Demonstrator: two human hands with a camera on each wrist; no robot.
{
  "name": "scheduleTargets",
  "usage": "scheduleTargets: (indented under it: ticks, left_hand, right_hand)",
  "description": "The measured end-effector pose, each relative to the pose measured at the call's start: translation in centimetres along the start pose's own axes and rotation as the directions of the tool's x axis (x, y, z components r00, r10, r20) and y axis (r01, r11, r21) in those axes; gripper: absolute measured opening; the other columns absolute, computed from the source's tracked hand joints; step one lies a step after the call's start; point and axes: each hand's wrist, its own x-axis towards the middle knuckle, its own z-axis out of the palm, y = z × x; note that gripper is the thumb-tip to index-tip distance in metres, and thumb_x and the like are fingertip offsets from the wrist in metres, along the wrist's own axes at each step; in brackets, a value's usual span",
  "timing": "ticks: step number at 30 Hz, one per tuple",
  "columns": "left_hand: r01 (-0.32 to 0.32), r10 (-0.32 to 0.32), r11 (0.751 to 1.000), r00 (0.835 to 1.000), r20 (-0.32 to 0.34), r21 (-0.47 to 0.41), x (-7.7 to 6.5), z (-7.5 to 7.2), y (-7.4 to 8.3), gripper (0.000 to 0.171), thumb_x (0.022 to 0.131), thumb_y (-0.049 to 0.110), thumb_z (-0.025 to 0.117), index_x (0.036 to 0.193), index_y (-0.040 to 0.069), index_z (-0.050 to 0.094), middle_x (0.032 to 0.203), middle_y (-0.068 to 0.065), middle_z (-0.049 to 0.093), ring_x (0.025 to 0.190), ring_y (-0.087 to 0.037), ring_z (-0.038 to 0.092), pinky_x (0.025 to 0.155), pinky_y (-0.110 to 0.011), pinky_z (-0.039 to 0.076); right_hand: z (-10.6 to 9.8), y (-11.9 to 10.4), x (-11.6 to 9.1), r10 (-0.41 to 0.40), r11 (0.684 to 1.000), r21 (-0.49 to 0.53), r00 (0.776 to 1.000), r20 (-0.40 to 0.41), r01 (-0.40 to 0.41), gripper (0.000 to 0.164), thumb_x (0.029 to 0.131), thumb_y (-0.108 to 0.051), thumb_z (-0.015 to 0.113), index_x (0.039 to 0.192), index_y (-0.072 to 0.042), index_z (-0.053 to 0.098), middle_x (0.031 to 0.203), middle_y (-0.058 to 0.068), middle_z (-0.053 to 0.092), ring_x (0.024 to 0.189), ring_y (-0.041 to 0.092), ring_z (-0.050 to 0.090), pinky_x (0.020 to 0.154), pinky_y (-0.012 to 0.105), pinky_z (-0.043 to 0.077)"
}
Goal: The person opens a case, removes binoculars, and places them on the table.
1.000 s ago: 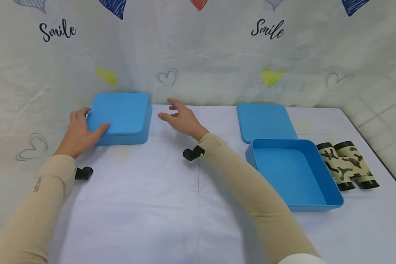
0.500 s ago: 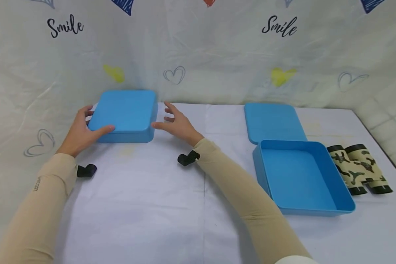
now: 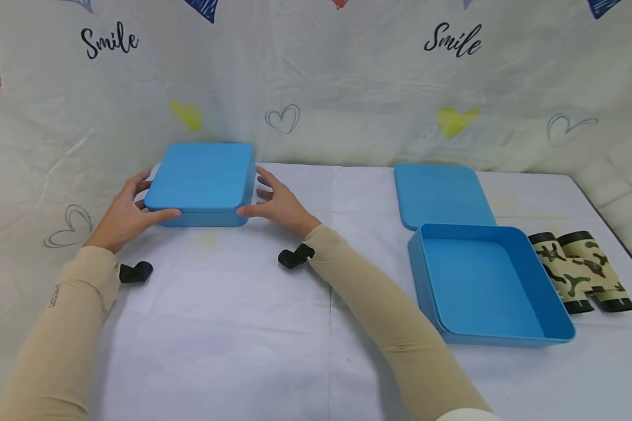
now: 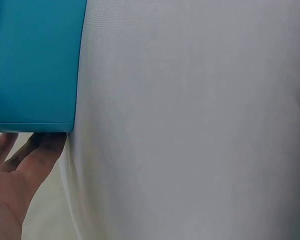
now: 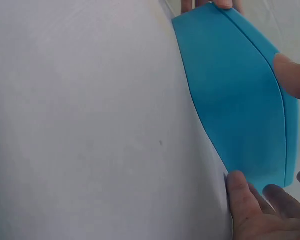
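A blue lidded box [image 3: 202,178] lies at the back left of the white table in the head view. My left hand [image 3: 126,216] holds its left end, thumb at the front edge and fingers along the side. At the opposite end, my right hand [image 3: 281,204] has its thumb on the front right corner and its fingers around the right side. In the left wrist view the left fingers [image 4: 35,152] reach behind the box [image 4: 32,65]. The right wrist view shows the right thumb [image 5: 292,77] on the lid's edge and fingers near the box's lower end.
An open blue box [image 3: 487,286] stands at the right, nothing inside. Behind it lies a flat blue lid [image 3: 442,196]. Camouflage-patterned binoculars [image 3: 581,272] lie to the right of that box. A patterned cloth [image 3: 347,76] hangs along the table's back edge.
My right hand has moved left and reached the lidded box's right corner. The left hand stays at its left end. The whole head view has shifted slightly.
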Motion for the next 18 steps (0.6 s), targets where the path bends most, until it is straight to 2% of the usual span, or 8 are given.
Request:
scheduleTargets:
  ticks: [6,13,18]
  left_hand:
    - [-0.002,0.002,1.000,1.000,0.025,0.000,-0.1,0.0,0.0,0.115,0.092,0.039,0.079,0.168,0.020,-0.005,0.177,-0.012,-0.003,0.157,-0.056,0.015,0.121,-0.071,0.028]
    - [0.005,-0.005,1.000,0.999,0.035,0.013,-0.2,0.0,0.0,0.112,0.092,0.041,0.078,0.168,0.023,-0.001,0.177,-0.004,-0.003,0.158,-0.051,0.020,0.120,-0.070,0.032]
    - [0.016,-0.017,0.999,0.999,0.032,0.038,-0.2,0.1,0.0,0.111,0.091,0.044,0.079,0.168,0.024,0.001,0.177,-0.005,0.000,0.156,-0.052,0.024,0.119,-0.070,0.033]
  right_hand:
    - [0.6,-0.1,0.2,0.022,1.000,0.006,0.999,0.027,-0.022,0.104,0.085,-0.037,0.085,0.165,-0.040,0.018,0.173,-0.009,0.022,0.158,0.023,0.036,0.121,0.048,0.044]
    - [1.1,-0.7,0.1,0.032,0.998,-0.052,0.999,0.009,-0.031,0.102,0.085,-0.041,0.084,0.164,-0.042,0.018,0.173,-0.005,0.025,0.158,0.024,0.036,0.123,0.048,0.042]
    - [1.2,-0.9,-0.2,0.039,0.998,-0.050,0.999,0.008,-0.039,0.102,0.085,-0.038,0.084,0.164,-0.040,0.020,0.173,-0.005,0.025,0.158,0.024,0.036,0.123,0.048,0.042]
